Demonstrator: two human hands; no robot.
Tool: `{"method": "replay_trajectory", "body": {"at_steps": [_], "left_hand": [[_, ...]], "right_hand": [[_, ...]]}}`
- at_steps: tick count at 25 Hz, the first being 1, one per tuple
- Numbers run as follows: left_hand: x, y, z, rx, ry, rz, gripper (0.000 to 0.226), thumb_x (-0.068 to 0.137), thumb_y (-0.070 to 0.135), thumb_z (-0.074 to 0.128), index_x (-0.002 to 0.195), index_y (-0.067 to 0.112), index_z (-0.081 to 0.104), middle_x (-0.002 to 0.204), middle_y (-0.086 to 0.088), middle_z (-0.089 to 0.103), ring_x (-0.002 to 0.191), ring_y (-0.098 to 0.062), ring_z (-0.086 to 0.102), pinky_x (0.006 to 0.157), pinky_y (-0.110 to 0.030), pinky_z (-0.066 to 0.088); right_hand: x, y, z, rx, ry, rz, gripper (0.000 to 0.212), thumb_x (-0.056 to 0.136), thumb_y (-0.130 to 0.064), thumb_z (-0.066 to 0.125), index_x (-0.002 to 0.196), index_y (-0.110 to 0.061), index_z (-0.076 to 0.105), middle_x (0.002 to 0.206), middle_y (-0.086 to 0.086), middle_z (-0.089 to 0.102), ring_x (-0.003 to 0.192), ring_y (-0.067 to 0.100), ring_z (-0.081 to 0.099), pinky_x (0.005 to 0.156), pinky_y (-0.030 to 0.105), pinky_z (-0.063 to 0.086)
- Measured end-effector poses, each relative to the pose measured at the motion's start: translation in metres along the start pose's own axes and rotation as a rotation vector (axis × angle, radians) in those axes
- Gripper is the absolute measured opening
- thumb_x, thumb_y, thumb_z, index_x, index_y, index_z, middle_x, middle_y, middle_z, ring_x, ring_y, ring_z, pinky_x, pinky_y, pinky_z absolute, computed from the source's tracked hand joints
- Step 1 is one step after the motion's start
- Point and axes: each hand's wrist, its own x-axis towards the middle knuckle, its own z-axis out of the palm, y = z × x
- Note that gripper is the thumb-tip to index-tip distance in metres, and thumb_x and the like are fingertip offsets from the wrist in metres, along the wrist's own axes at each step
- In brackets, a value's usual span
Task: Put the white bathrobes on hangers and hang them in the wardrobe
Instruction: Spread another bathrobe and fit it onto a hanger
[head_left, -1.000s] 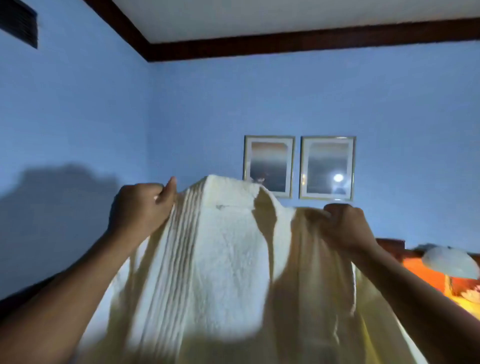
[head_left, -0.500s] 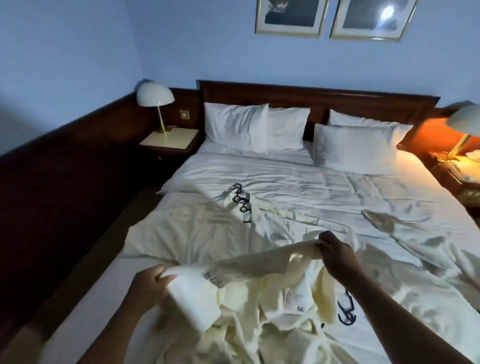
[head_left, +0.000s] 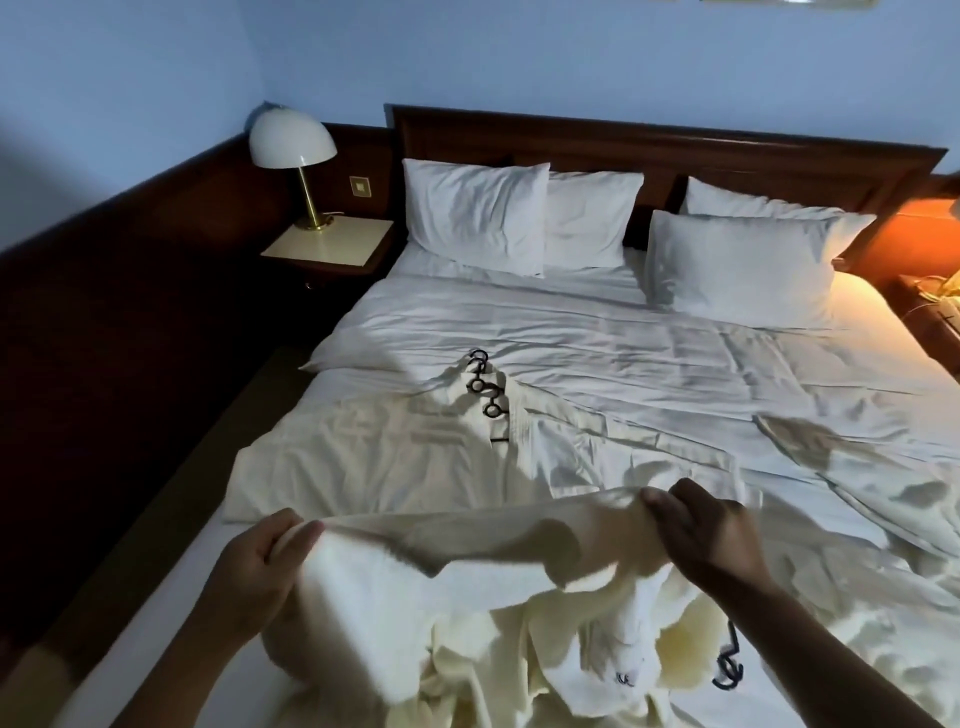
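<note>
Both hands are clamped on one white bathrobe (head_left: 467, 577). The left hand (head_left: 260, 566) has its fingers curled round the upper edge at one end, and the right hand (head_left: 711, 540) pinches a bunch of the same edge at the other. That edge is stretched taut between them and runs side to side, roughly parallel to the foot edge of the bed (head_left: 571, 332). The rest of the cloth sags in loose folds onto the near part of the mattress. A second bathrobe (head_left: 374, 467) lies spread flat beyond it, toward the headboard (head_left: 675, 150), left of the bed's middle. On that robe's far end sits a cluster of black hangers (head_left: 485, 387), or so the rings appear. The cluster lies straight ahead of the held edge, about midway between the hands, so neither hand looks clearly nearer. A separate black loop (head_left: 727, 670) shows just beside the right forearm among the folds, possibly another hanger, though I cannot tell. Fetching a hanger would likely mean one hand letting go and reaching forward over the stretched edge. No wardrobe is in view.
</note>
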Motion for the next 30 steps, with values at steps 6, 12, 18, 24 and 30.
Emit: {"method": "replay_trajectory", "body": {"at_steps": [6, 12, 18, 24, 30], "left_hand": [[0.131, -0.052, 0.063, 0.212, -0.019, 0.027, 0.048, 0.097, 0.059, 0.046, 0.070, 0.019, 0.050, 0.060, -0.001, 0.055, 0.059, -0.013, 0.059, 0.060, -0.033, 0.048], [0.342, -0.110, 0.134, 0.519, 0.107, 0.073, 0.042, 0.100, 0.048, 0.053, 0.073, 0.016, 0.053, 0.067, -0.006, 0.060, 0.068, -0.036, 0.061, 0.060, -0.037, 0.044], [0.490, -0.217, 0.256, 0.717, 0.126, 0.023, 0.046, 0.103, 0.054, 0.040, 0.108, 0.017, 0.067, 0.109, -0.022, 0.069, 0.101, -0.045, 0.064, 0.084, -0.046, 0.053], [0.476, -0.329, 0.331, 0.745, 0.232, -0.014, 0.052, 0.101, 0.061, 0.038, 0.096, 0.017, 0.065, 0.089, -0.021, 0.070, 0.084, -0.047, 0.067, 0.070, -0.044, 0.050], [0.470, -0.322, 0.332, 0.677, 0.244, -0.006, 0.047, 0.102, 0.055, 0.046, 0.082, 0.016, 0.063, 0.069, -0.017, 0.066, 0.065, -0.043, 0.066, 0.055, -0.038, 0.046]], "right_hand": [[0.092, 0.051, 0.095, -0.053, -0.266, 0.136, 0.047, 0.092, -0.075, 0.043, 0.080, -0.030, 0.051, 0.057, -0.005, 0.057, 0.060, 0.023, 0.062, 0.056, 0.039, 0.046], [0.275, 0.107, 0.219, -0.193, -0.167, 0.203, 0.038, 0.095, -0.057, 0.055, 0.088, -0.020, 0.057, 0.087, 0.015, 0.068, 0.089, 0.041, 0.066, 0.069, 0.040, 0.051], [0.350, 0.197, 0.415, -0.452, -0.203, 0.364, 0.031, 0.100, -0.047, 0.047, 0.110, -0.022, 0.063, 0.115, 0.017, 0.066, 0.113, 0.038, 0.060, 0.085, 0.041, 0.046], [0.308, 0.271, 0.516, -0.498, 0.050, 0.402, 0.038, 0.099, -0.046, 0.041, 0.102, -0.015, 0.062, 0.113, 0.023, 0.066, 0.111, 0.046, 0.056, 0.095, 0.054, 0.043], [0.299, 0.215, 0.496, -0.255, 0.314, 0.477, 0.034, 0.085, -0.043, 0.049, 0.113, -0.025, 0.055, 0.127, 0.015, 0.052, 0.120, 0.045, 0.045, 0.104, 0.062, 0.034]]}}
